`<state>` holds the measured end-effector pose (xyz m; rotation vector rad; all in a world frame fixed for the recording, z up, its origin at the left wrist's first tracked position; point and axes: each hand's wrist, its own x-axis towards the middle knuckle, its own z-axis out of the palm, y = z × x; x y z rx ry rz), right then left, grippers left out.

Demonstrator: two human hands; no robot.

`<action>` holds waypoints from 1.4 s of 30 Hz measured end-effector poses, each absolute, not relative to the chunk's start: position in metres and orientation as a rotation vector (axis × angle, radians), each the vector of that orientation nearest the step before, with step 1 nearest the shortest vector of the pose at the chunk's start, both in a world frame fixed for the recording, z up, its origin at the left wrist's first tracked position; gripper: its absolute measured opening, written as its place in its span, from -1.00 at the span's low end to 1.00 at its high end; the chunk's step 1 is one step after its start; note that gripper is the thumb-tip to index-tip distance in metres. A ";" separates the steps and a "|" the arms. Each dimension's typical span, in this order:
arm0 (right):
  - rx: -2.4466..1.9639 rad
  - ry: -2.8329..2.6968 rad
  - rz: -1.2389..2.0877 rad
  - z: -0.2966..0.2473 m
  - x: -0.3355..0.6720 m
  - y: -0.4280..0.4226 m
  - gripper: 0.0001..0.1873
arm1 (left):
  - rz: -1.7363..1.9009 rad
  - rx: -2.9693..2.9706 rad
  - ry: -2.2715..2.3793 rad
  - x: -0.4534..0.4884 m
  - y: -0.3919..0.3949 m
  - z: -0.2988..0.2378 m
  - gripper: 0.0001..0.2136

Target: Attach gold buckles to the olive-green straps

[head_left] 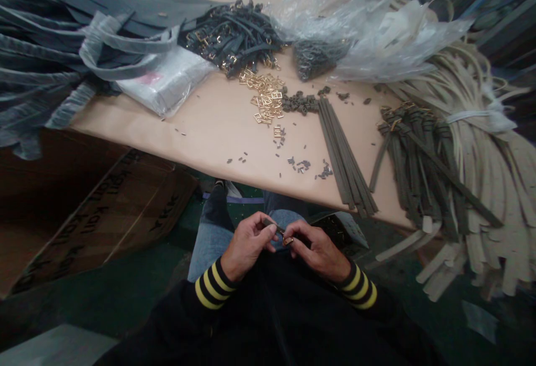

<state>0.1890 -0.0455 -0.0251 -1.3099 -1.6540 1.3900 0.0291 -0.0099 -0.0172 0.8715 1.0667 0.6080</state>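
Note:
Over my lap, my left hand [248,245] pinches a short dark strap [273,224] between thumb and fingers. My right hand [320,250] is closed on a small gold buckle [287,240] at the strap's other end. How the strap passes through the buckle is too small to tell. Beyond my hands, loose gold buckles [267,98] lie in a pile on the table, next to small olive strap loops [300,102]. Tiny metal clips [302,165] are scattered closer to the table's front edge.
Flat olive straps [341,153] lie right of centre on the paper-covered table [234,126]. Finished-looking buckled straps [422,159] and beige strips [502,187] hang over the right edge. Black buckled straps [237,36], clear plastic bags [355,25] and wrapped grey straps [121,47] are farther back; a cardboard box [104,209] stands below left.

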 end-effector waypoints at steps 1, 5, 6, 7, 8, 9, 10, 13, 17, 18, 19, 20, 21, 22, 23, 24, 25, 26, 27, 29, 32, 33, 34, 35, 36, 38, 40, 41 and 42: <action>-1.314 -1.652 1.389 -0.025 0.189 -0.046 -0.92 | 0.614 0.890 1.067 0.030 -0.010 -0.017 -0.80; -1.346 -1.667 1.373 -0.022 0.188 -0.046 -0.94 | 0.638 0.940 1.093 0.031 -0.010 -0.014 -0.84; -1.353 -1.673 1.365 -0.021 0.187 -0.045 -0.94 | 0.638 0.947 1.097 0.032 -0.011 -0.013 -0.85; -1.355 -1.680 1.359 -0.021 0.186 -0.045 -0.94 | 0.633 0.960 1.098 0.032 -0.011 -0.013 -0.85; -1.355 -1.684 1.355 -0.021 0.186 -0.045 -0.94 | 0.626 0.978 1.099 0.033 -0.012 -0.012 -0.86; -1.354 -1.688 1.353 -0.021 0.185 -0.045 -0.95 | 0.620 1.000 1.102 0.033 -0.012 -0.012 -0.86; -1.354 -1.689 1.354 -0.021 0.184 -0.045 -0.95 | 0.612 1.024 1.107 0.033 -0.012 -0.012 -0.87; -1.379 -1.667 1.330 -0.024 0.181 -0.045 -0.97 | 0.594 1.073 1.127 0.034 -0.013 -0.012 -0.89; -1.416 -1.675 1.206 -0.026 0.181 -0.046 -0.94 | 0.581 1.077 1.138 0.034 -0.015 -0.016 -0.88; -1.417 -1.708 1.167 -0.026 0.181 -0.046 -0.93 | 0.576 1.067 1.139 0.034 -0.015 -0.017 -0.88; -1.418 -1.751 1.127 -0.026 0.181 -0.046 -0.92 | 0.570 1.054 1.140 0.034 -0.016 -0.019 -0.87; -1.420 -1.796 1.083 -0.027 0.181 -0.046 -0.92 | 0.562 1.041 1.140 0.034 -0.016 -0.020 -0.86; -1.417 -1.839 1.037 -0.027 0.182 -0.046 -0.91 | 0.554 1.028 1.141 0.033 -0.016 -0.021 -0.85; -1.410 -1.875 0.986 -0.028 0.182 -0.046 -0.89 | 0.547 1.016 1.139 0.033 -0.015 -0.022 -0.84; -1.398 -1.904 0.932 -0.029 0.182 -0.046 -0.88 | 0.543 1.005 1.137 0.033 -0.015 -0.023 -0.83; -1.384 -1.929 0.879 -0.030 0.182 -0.047 -0.87 | 0.540 0.997 1.135 0.033 -0.014 -0.023 -0.82; -1.372 -1.949 0.825 -0.031 0.181 -0.047 -0.86 | 0.538 0.992 1.135 0.033 -0.014 -0.023 -0.82; -1.361 -1.965 0.774 -0.032 0.181 -0.047 -0.85 | 0.536 0.993 1.133 0.033 -0.014 -0.023 -0.82; -1.355 -1.975 0.738 -0.032 0.180 -0.048 -0.85 | 0.533 1.002 1.128 0.033 -0.013 -0.023 -0.82; -1.361 -1.970 0.723 -0.033 0.180 -0.048 -0.85 | 0.535 1.067 1.124 0.033 -0.014 -0.022 -0.86; -1.383 -1.925 0.782 -0.033 0.179 -0.049 -0.86 | 0.552 1.282 1.172 0.033 -0.018 -0.021 -0.94; -1.394 -1.905 0.804 -0.032 0.179 -0.049 -0.86 | 0.559 1.356 1.186 0.033 -0.019 -0.021 -0.96; -1.405 -1.880 0.828 -0.032 0.179 -0.049 -0.86 | 0.565 1.413 1.193 0.033 -0.020 -0.021 -0.97; -1.420 -1.845 0.862 -0.031 0.180 -0.048 -0.87 | 0.570 1.446 1.189 0.033 -0.021 -0.020 -0.97; -1.446 -1.794 0.912 -0.031 0.180 -0.047 -0.87 | 0.577 1.453 1.178 0.033 -0.022 -0.019 -0.96; -1.516 -1.666 1.050 -0.030 0.181 -0.046 -0.88 | 0.579 1.421 1.162 0.033 -0.022 -0.017 -0.94; -1.589 -1.547 1.215 -0.029 0.182 -0.044 -0.91 | 0.573 1.363 1.152 0.033 -0.022 -0.015 -0.93; -1.618 -1.504 1.295 -0.028 0.183 -0.044 -0.90 | 0.570 1.341 1.148 0.033 -0.022 -0.015 -0.92; -1.641 -1.473 1.366 -0.027 0.183 -0.043 -0.87 | 0.568 1.330 1.147 0.033 -0.022 -0.014 -0.92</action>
